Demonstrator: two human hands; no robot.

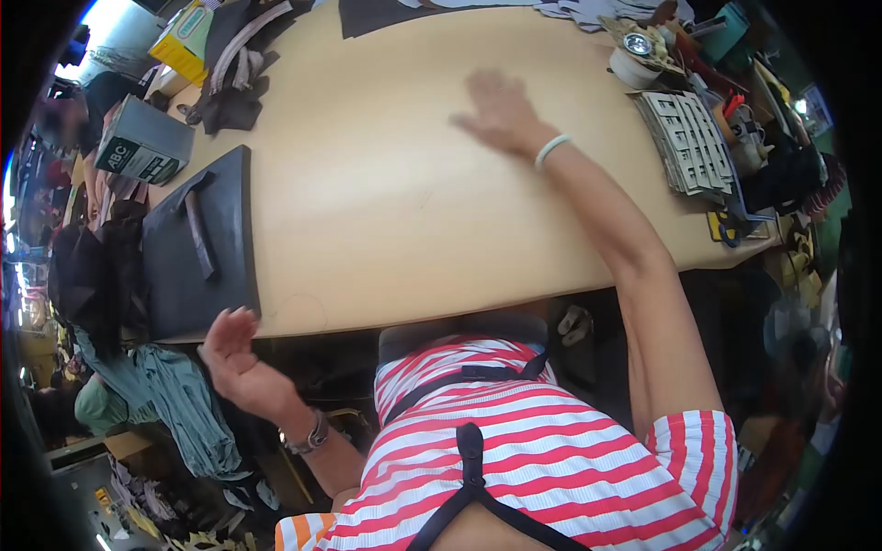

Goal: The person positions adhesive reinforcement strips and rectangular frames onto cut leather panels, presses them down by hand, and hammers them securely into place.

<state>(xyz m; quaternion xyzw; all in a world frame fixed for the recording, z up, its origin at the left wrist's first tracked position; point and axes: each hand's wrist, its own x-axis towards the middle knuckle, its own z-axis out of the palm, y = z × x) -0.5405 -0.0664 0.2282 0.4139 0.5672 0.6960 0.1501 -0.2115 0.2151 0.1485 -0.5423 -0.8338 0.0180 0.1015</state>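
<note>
My right hand is over the far middle of the tan tabletop, a little smeared by motion. Its fingers are stretched out, with the thumb apart, and nothing is in it. My left hand is raised by the table's front left edge, half turned up, its fingers loosely bent and holding nothing. Close beyond it lies a black slab at the table's left end. On that slab rests a hammer, its handle pointing toward me.
At the left stand a grey ABC tin and a yellow box, near dark fabric pieces. Stacked stencil-like cards, a roll of white tape and scissors line the right side. Teal cloth hangs below left.
</note>
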